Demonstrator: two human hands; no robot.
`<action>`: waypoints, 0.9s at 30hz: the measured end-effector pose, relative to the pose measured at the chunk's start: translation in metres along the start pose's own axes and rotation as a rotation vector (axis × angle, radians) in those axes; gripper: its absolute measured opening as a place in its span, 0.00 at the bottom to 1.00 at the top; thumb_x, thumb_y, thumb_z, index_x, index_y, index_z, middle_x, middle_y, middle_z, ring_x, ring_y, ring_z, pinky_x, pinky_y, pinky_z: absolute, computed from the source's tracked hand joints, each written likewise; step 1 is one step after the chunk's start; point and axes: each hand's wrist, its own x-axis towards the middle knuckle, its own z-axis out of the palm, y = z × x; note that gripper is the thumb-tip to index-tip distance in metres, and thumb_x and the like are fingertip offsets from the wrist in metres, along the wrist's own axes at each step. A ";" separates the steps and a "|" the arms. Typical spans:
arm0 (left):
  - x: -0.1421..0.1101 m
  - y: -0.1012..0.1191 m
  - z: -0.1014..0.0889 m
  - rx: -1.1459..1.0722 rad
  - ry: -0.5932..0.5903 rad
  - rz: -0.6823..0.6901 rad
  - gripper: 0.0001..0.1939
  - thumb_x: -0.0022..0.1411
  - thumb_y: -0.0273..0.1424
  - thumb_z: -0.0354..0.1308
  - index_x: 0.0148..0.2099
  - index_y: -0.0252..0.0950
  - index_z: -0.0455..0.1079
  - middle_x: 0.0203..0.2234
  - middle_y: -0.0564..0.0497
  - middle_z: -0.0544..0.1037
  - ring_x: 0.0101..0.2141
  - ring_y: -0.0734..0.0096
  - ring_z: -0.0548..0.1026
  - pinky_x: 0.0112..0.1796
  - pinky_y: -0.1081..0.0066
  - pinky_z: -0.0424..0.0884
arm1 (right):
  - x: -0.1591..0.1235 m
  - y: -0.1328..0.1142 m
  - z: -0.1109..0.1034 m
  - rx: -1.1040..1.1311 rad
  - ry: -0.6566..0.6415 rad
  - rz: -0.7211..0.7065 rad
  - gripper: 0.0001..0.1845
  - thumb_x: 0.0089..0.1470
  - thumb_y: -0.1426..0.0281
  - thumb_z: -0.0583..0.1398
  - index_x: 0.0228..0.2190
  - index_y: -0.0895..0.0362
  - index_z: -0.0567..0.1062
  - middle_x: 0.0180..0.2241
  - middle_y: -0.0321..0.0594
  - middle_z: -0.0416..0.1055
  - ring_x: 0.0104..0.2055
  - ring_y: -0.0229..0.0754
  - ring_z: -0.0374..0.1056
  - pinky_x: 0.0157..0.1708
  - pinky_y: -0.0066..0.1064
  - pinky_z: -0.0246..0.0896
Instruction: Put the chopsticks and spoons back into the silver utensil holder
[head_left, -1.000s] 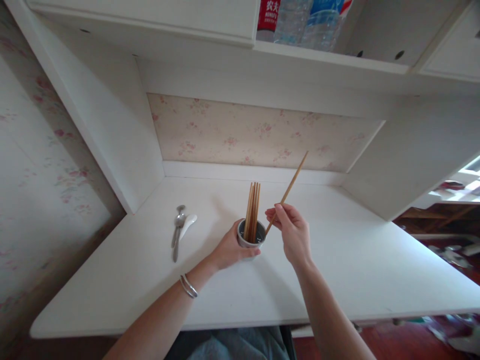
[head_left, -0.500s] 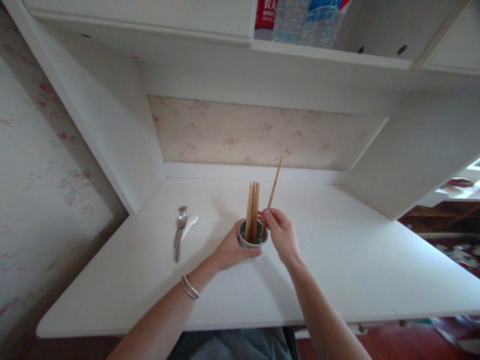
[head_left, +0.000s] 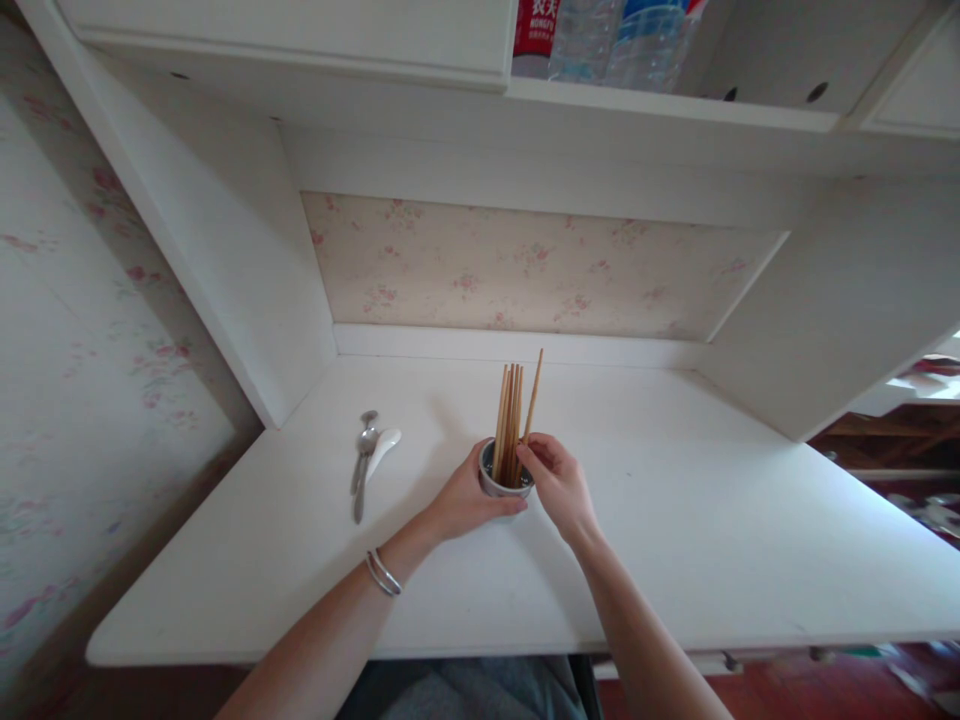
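My left hand [head_left: 471,495] is wrapped round a small grey cup [head_left: 504,490] on the white desk. Several wooden chopsticks [head_left: 508,415] stand close together in the cup. Between thumb and fingers, my right hand [head_left: 556,482] pinches a single chopstick [head_left: 535,392] at the cup's right rim. This chopstick leans slightly right and its top rises above the others. Its lower end is hidden by my fingers and the cup. To the left of my left hand lie metal spoons [head_left: 364,462] and a white spoon [head_left: 385,447], partly overlapping.
White side panels [head_left: 840,300] flank the desk [head_left: 675,500], and an overhead shelf [head_left: 675,108] holds plastic bottles [head_left: 585,40]. A flowered wall [head_left: 465,265] closes the back. The desk's front edge is close to my body.
My right hand has brought the chopstick lower and nearer upright, closer to the bunch in the cup. My left hand keeps its grip on the cup. The view has shifted slightly.
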 end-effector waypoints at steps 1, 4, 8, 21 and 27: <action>0.000 0.000 0.000 0.002 0.000 0.001 0.42 0.41 0.30 0.72 0.57 0.36 0.60 0.53 0.40 0.70 0.54 0.53 0.67 0.55 0.54 0.61 | 0.000 0.000 0.000 0.001 -0.003 -0.003 0.16 0.48 0.58 0.63 0.36 0.56 0.75 0.35 0.41 0.77 0.37 0.43 0.73 0.39 0.36 0.67; 0.000 -0.001 0.000 0.015 0.001 0.007 0.42 0.41 0.30 0.72 0.57 0.36 0.60 0.53 0.41 0.70 0.54 0.53 0.67 0.56 0.54 0.60 | 0.000 0.000 0.000 0.004 -0.024 -0.011 0.15 0.49 0.58 0.63 0.35 0.56 0.74 0.35 0.41 0.77 0.36 0.43 0.73 0.39 0.35 0.66; 0.000 -0.002 -0.001 0.016 -0.008 0.006 0.42 0.41 0.30 0.72 0.58 0.36 0.59 0.53 0.40 0.70 0.54 0.53 0.68 0.55 0.55 0.61 | 0.002 -0.001 0.002 -0.009 -0.018 -0.009 0.18 0.49 0.58 0.62 0.38 0.57 0.75 0.36 0.43 0.77 0.38 0.44 0.73 0.41 0.36 0.66; -0.001 0.003 -0.001 0.001 -0.014 -0.030 0.43 0.41 0.31 0.73 0.58 0.38 0.58 0.52 0.42 0.70 0.53 0.54 0.68 0.55 0.55 0.62 | 0.028 -0.029 0.006 -0.176 0.057 -0.066 0.21 0.52 0.52 0.56 0.32 0.55 0.79 0.28 0.38 0.76 0.31 0.42 0.69 0.33 0.32 0.63; -0.001 0.003 -0.001 0.011 0.003 -0.029 0.43 0.40 0.31 0.73 0.58 0.37 0.59 0.53 0.41 0.70 0.53 0.53 0.68 0.55 0.56 0.61 | 0.027 -0.027 0.004 -0.321 -0.006 -0.056 0.24 0.54 0.51 0.54 0.26 0.56 0.78 0.24 0.36 0.73 0.28 0.40 0.66 0.30 0.29 0.59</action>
